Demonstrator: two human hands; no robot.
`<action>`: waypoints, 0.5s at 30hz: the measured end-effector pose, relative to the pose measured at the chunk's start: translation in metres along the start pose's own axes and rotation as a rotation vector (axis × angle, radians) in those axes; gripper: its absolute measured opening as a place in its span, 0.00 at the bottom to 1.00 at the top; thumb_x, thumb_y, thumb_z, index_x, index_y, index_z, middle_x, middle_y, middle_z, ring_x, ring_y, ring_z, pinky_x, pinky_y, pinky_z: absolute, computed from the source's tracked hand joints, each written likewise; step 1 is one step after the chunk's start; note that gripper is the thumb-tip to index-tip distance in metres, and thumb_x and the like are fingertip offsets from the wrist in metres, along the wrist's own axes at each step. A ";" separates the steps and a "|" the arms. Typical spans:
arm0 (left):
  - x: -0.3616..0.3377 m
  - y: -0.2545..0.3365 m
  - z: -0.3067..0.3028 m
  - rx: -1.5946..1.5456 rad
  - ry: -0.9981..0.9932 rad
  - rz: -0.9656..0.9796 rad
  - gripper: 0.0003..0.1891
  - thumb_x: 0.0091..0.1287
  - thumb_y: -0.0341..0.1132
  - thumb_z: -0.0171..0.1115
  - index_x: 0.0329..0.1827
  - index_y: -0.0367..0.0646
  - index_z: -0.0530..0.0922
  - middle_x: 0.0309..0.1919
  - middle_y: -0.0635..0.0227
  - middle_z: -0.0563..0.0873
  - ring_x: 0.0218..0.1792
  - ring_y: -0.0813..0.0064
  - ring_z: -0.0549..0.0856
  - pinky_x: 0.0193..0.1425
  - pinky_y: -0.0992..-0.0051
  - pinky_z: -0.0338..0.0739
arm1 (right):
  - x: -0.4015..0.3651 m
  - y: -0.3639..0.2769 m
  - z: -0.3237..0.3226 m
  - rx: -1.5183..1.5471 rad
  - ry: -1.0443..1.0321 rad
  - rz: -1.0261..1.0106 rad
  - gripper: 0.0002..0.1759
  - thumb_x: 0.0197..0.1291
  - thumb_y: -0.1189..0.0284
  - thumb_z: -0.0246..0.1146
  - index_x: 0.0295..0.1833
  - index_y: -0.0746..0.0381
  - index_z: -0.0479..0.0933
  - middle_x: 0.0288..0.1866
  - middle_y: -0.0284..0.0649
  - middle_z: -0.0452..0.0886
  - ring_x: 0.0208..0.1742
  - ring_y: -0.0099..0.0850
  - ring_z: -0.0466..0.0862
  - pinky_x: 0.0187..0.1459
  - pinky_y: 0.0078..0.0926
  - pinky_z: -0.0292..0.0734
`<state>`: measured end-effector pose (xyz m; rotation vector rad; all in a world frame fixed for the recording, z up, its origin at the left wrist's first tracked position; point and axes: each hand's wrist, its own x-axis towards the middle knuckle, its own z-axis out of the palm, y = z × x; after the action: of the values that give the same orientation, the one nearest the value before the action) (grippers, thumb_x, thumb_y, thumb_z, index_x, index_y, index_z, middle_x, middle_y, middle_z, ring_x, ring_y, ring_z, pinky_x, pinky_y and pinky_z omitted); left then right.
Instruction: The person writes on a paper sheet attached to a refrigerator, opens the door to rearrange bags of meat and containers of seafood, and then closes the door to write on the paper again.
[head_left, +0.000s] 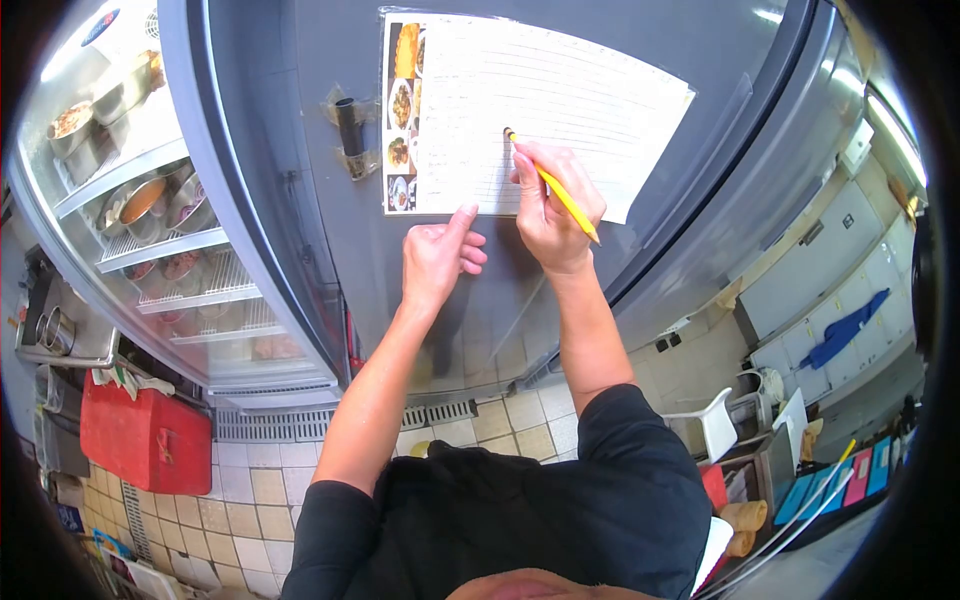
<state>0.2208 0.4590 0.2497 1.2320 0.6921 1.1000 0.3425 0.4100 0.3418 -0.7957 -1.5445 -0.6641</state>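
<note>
My right hand pinched the pencil over the sheet on the door, seemingly for fine control, while my empty, half-curled left hand rested its thumb at the sheet's lower edge, perhaps for steadiness.

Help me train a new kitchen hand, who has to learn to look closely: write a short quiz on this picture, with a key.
1. Multiple choice: which hand holds the yellow pencil?
a) left
b) right
c) neither

2. True or false: food photos run down the left side of the lined sheet.

3. Fill the gap: in this view, the thumb tip of the left hand shows at the sheet's ____ edge.

Key:
1. b, the right hand.
2. True.
3. Lower.
</note>
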 end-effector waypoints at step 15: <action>-0.001 0.001 0.001 -0.017 0.002 0.006 0.30 0.68 0.53 0.64 0.31 0.23 0.84 0.20 0.53 0.85 0.18 0.72 0.84 0.23 0.77 0.79 | 0.003 0.003 -0.002 0.088 0.018 0.026 0.06 0.59 0.84 0.66 0.43 0.69 0.81 0.35 0.46 0.84 0.32 0.36 0.84 0.34 0.25 0.79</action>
<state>0.2214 0.4581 0.2504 1.2196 0.6794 1.1099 0.3455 0.4105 0.3448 -0.7408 -1.5344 -0.5789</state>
